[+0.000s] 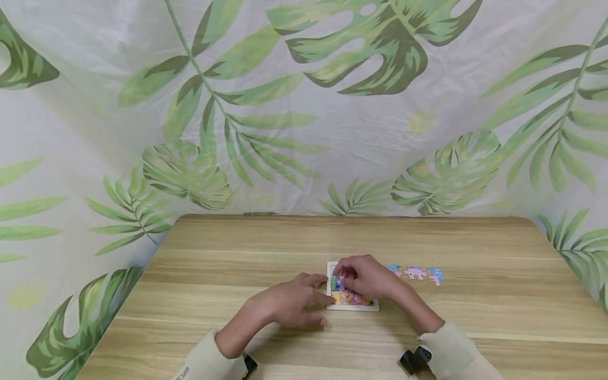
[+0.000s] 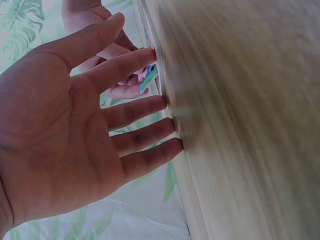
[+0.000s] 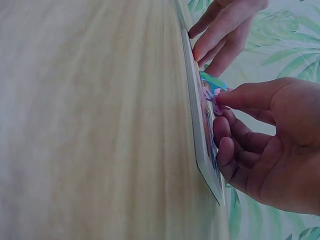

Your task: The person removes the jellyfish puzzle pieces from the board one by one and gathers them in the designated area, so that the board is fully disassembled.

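Observation:
A small puzzle tray with a white border (image 1: 353,308) lies on the table, its lower part filled with yellow and pink picture. My right hand (image 1: 368,277) is over the tray. Between thumb and finger it pinches a blue, green and pink puzzle piece (image 3: 214,82), tilted up from the tray in both wrist views. My left hand (image 1: 294,303) is at the tray's left side, fingers fairly straight. In the left wrist view its index fingertip (image 2: 152,55) touches the tray edge, and the other fingertips rest on or near the table.
Right of the tray lie three loose puzzle pieces: a blue and pink one (image 1: 394,270) partly behind my right hand, a pink one (image 1: 416,273) and another blue and pink one (image 1: 435,275). The wooden table (image 1: 237,253) ends at a leaf-patterned cloth (image 1: 285,158).

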`<state>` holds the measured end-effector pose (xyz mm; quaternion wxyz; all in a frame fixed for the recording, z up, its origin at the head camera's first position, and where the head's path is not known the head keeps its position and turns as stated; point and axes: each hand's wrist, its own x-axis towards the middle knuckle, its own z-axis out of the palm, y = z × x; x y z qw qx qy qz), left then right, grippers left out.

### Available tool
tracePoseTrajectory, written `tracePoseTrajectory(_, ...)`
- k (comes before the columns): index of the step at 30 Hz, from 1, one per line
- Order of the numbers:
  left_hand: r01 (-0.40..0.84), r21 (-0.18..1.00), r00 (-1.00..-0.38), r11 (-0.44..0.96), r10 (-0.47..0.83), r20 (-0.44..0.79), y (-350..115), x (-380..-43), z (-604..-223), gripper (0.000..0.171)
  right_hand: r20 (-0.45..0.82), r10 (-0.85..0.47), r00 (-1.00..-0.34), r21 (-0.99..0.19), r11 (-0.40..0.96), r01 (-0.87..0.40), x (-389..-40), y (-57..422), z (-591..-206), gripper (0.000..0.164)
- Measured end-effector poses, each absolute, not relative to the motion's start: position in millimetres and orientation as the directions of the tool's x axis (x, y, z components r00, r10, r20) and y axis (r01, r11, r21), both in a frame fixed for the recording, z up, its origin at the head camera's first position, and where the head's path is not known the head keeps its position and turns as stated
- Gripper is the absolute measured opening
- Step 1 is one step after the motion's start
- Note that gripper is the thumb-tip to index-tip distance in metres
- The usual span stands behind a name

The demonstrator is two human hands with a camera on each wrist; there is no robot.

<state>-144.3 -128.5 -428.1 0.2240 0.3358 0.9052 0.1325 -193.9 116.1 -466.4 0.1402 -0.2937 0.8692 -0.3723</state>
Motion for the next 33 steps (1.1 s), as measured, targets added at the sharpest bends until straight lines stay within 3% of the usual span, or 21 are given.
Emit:
tracePoseTrajectory(13,0.526,0.397,-0.683,0.752,0.652,-0.329,-129,-142,-427,0.046,-0.001,-0.599,-0.801,-0.724,0.552,-0.413,-192,127,-459,0.011)
tracePoseTrajectory(33,0.506,0.400,-0.687,0.764,0.638,-0.349,-133,-144,-422,0.043,0.009,-0.550,-0.835,-0.701,0.592,-0.397,-190,187,-457,0.008)
